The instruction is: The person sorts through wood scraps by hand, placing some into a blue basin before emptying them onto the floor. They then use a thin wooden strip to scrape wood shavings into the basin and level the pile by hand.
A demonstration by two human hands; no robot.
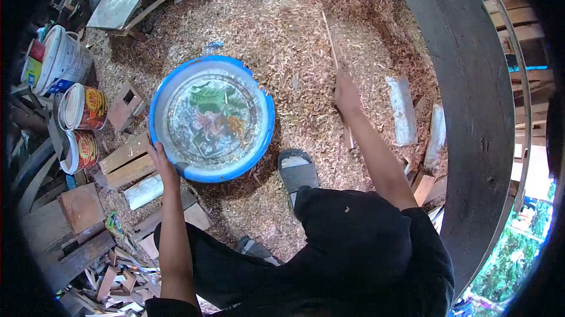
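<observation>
My left hand (163,163) grips the left edge of a round basin (212,174), its fingers partly hidden at the rim. The basin has a blue rim, broken along its upper right side, and a worn white inside with a flower print. A few shavings lie in it. On the other side, my right hand (347,94) is closed around a thin wooden stick (330,37), which points away from me over the wood shavings (294,40). The stick's lower end shows below the hand.
Paint buckets (82,107) and a larger white pail (62,61) stand at the left. Offcut boards (132,158) lie near the basin, with more scraps lower left. A long dark plank (471,99) runs down the right. My sandalled foot (297,170) rests on the shavings.
</observation>
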